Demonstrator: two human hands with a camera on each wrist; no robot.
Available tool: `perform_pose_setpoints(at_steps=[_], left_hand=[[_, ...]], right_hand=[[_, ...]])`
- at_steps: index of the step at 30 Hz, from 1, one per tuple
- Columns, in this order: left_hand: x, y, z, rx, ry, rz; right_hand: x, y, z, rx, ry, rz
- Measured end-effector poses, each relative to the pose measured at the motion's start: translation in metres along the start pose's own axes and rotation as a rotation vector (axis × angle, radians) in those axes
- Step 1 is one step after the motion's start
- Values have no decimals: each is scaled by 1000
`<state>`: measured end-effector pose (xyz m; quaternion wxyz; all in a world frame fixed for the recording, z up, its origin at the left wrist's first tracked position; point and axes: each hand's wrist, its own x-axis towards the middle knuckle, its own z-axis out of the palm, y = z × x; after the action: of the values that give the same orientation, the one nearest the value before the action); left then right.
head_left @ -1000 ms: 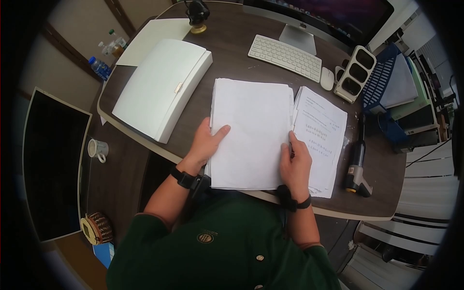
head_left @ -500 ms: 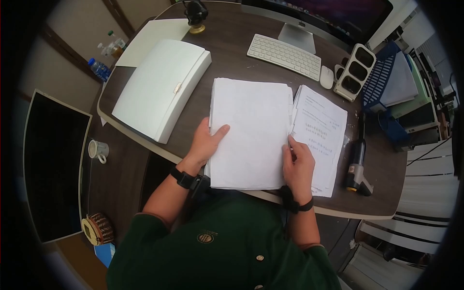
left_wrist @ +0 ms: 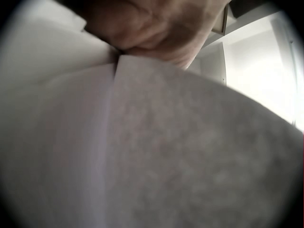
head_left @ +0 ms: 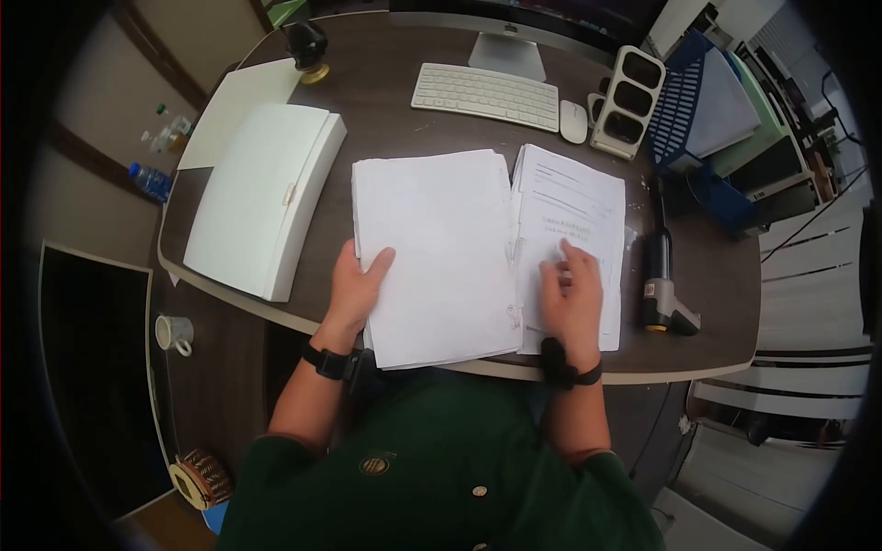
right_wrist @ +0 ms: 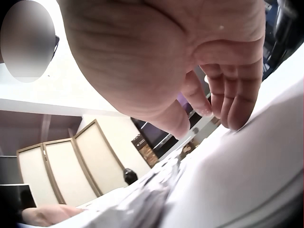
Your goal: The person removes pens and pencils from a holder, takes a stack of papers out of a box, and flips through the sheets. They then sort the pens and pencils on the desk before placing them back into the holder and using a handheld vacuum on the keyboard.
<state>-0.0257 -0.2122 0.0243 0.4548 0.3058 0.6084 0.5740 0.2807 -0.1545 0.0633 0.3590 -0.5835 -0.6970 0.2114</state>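
Observation:
A thick stack of white paper, its top sheet mostly blank, lies at the desk's front edge. The left hand grips its left edge, thumb on top; in the left wrist view that hand is at the paper's edge. To the right lies a second pile with printed and handwritten lines. Over this pile is the right hand, fingers loosely bent, pinching nothing. In the right wrist view the right hand's fingers hang close above white paper, thumb apart from them; contact cannot be told.
A white box stands at the left, with a keyboard and mouse at the back. On the right are a holder with three openings, a blue rack and a handheld device. A mug sits lower left.
The right hand has left the stack's right edge and moved over the written pile. The left hand keeps its grip, and the stack is tilted slightly differently. The head view has shifted.

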Motion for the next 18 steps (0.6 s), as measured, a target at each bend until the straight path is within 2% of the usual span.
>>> perform_pose_setpoints(at_steps=[2, 5, 8, 11, 14, 18], left_hand=[[0, 0, 0, -16, -8, 4], [-1, 2, 1, -36, -13, -10], [0, 1, 0, -27, -16, 1], [0, 0, 0, -30, -15, 3], [-1, 3, 1, -20, -16, -3], [-1, 2, 0, -24, -16, -4]], right_hand=[[0, 29, -15, -235, 122, -78], [-6, 46, -36, -409, 145, 73], [-11, 53, -42, -463, 68, 174], [-5, 40, -47, -408, 31, 280], [0, 50, -45, -310, 72, 279], [7, 55, -51, -62, 27, 385]])
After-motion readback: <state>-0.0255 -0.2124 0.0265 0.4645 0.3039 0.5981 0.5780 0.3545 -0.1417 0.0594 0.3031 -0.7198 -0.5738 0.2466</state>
